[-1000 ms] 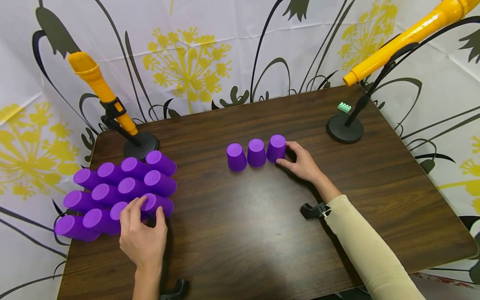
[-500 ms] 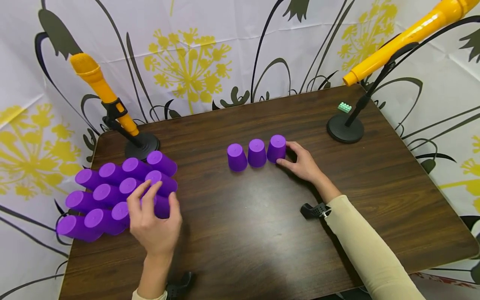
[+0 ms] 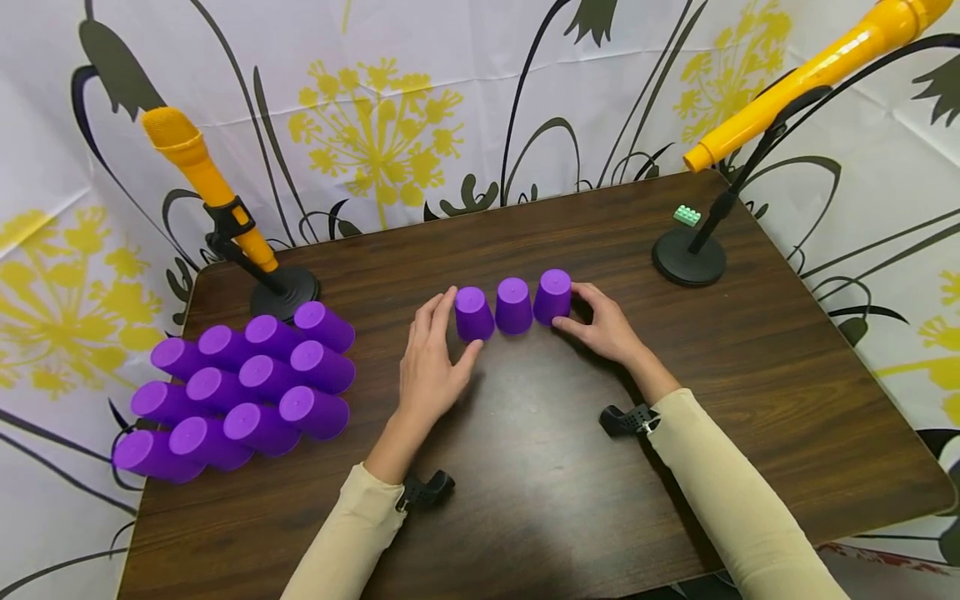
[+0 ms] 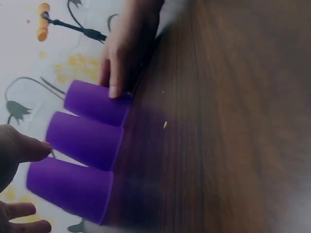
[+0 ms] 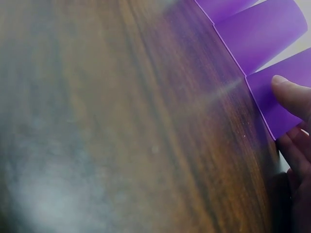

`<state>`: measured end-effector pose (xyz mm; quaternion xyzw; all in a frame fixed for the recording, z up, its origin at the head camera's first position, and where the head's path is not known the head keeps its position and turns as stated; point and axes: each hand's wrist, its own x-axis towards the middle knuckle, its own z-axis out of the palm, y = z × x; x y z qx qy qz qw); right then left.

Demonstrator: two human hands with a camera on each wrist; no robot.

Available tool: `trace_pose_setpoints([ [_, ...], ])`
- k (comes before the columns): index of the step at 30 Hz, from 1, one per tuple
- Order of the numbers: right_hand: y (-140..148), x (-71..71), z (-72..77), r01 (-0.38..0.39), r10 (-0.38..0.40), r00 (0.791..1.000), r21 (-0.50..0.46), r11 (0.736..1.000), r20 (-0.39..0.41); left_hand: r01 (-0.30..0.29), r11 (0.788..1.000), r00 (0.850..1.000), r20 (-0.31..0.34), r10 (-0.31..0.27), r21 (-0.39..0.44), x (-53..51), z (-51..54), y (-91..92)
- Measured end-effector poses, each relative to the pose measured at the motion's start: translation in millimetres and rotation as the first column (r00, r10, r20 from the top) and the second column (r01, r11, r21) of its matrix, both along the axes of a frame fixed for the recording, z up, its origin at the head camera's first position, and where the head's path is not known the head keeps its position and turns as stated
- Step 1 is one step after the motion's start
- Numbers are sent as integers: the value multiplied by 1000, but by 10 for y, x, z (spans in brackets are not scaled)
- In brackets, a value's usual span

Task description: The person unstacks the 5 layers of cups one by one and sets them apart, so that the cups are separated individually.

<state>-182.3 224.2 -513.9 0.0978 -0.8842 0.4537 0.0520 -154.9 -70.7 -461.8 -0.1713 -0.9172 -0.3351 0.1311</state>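
Observation:
Three purple cups stand upside down in a row at mid-table in the head view: a left cup (image 3: 474, 317), a middle cup (image 3: 513, 310) and a right cup (image 3: 552, 300). My left hand (image 3: 429, 371) is at the left cup, its fingers straight along the far left side and the thumb apart in front. In the left wrist view, a gap shows between the thumb (image 4: 30, 148) and that left cup (image 4: 70, 190). My right hand (image 3: 606, 328) holds the right cup, thumb on its near side (image 5: 286, 99) and fingers partly hidden behind it.
Several more purple cups (image 3: 213, 392) stand upside down in rows on the table's left. Behind them is a yellow microphone (image 3: 206, 179) on a black stand. Another yellow microphone (image 3: 817, 79) and a mint toy brick (image 3: 687, 216) are at the back right.
My left hand has left the cup group on the left and moved right to the left cup of the row. My right hand and the three cups have stayed in place.

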Motion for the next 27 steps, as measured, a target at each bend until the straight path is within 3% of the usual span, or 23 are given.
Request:
trace_pose_setpoints([
  [6, -3, -4, -4, 1, -2, 1000, 6, 1000, 11, 6, 996, 998, -67, -1, 85, -198, -116, 158],
  [10, 0, -5, -5, 3, -3, 1000, 7, 1000, 16, -9, 991, 993, -116, 24, 131, -203, -124, 124],
  [15, -9, -12, -2, -3, 2, 1000, 7, 1000, 17, -97, 990, 983, -143, 112, 106, -40, -35, -111],
  [21, -2, 5, 11, 0, -1, 1000, 5, 1000, 29, -304, 952, 934, -183, 307, 44, 220, 69, -527],
  [24, 2, 11, 16, 5, -6, 999, 3, 1000, 35, -364, 931, 913, -189, 363, 30, 263, 87, -668],
  [27, -4, 12, 11, 3, -3, 999, 3, 1000, 39, -387, 922, 906, -181, 383, 17, 277, 78, -748],
])
